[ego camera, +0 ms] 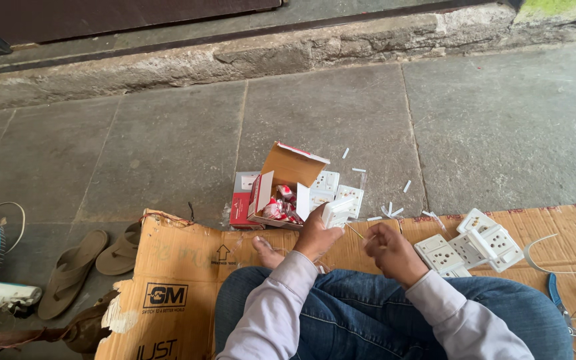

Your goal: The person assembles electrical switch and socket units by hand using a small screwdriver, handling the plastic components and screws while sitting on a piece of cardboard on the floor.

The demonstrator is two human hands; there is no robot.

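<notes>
L hand (316,235) grips a white socket (337,212); R hand (389,250) pinches a thin wire (355,231). Wiring step, prob. Next calls for a steady feed into the terminal.

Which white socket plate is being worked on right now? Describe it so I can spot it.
Start at the flattened cardboard the person sits on, then go to its far edge by the open box. There the left hand holds one socket plate off the ground; the other plates lie flat.
</notes>
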